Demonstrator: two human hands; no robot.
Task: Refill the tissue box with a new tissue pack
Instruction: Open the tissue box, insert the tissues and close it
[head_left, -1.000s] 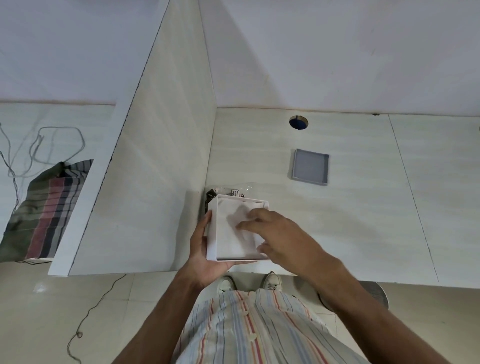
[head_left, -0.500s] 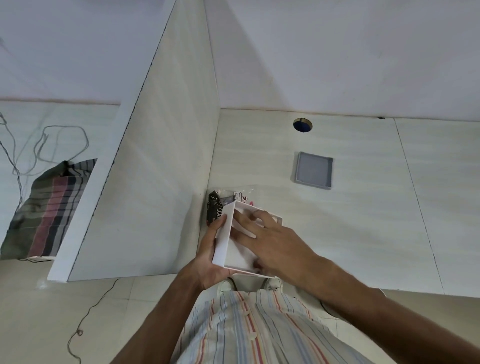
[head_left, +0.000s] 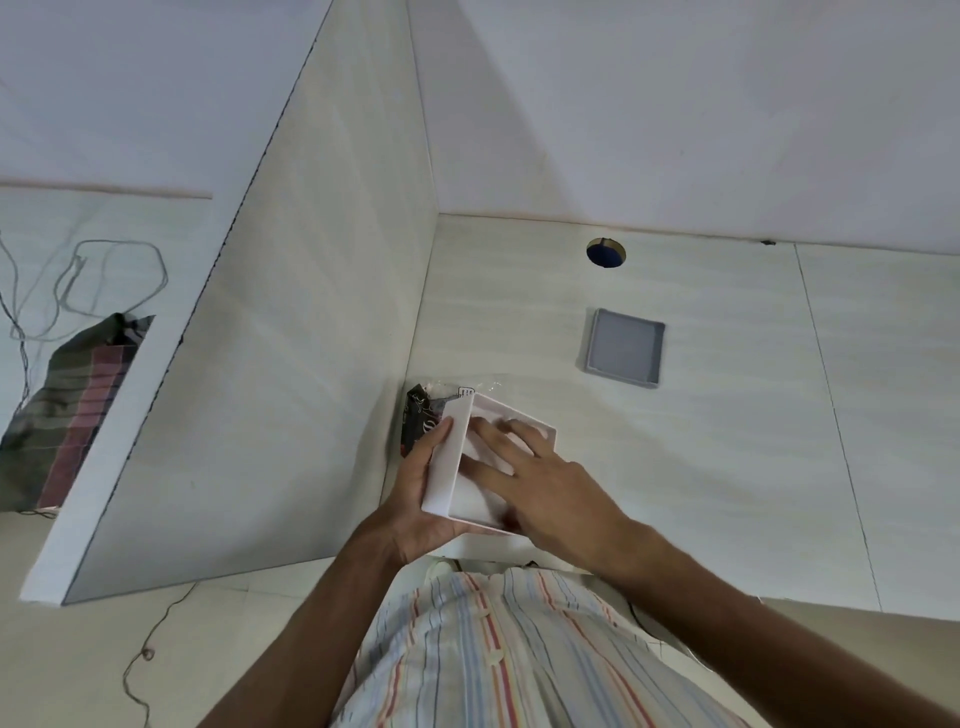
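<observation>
— Where's the box (head_left: 448, 457) now?

— Up off the tabletop (head_left: 727, 467), tipped on its side near the front edge, close to the partition (head_left: 291, 364). Its open side faces right, toward the person.

— Who's got hold of it?

— The left hand (head_left: 415, 499) is clamped on it: thumb lying along the outer white wall, palm cupped under the near corner. The right hand (head_left: 545, 483) isn't gripping anything I can see; it lies spread, fingers (head_left: 493, 441) flat inside the box, pressing against something white in there. Whether that's tissue or just the box's inside, I can't tell.

— And the pack?

— There's a dark wrapper (head_left: 418, 421) with clear plastic and a small label just behind the box, against the partition's foot. The box hides most of it.

— Anything else on there?

— A grey square lid (head_left: 623, 355) lies flat farther back, well apart from the hands, and beyond it a round hole (head_left: 605, 252) in the tabletop. Left of the partition, a striped cloth (head_left: 67, 405) and some thin cables (head_left: 104, 280).
</observation>
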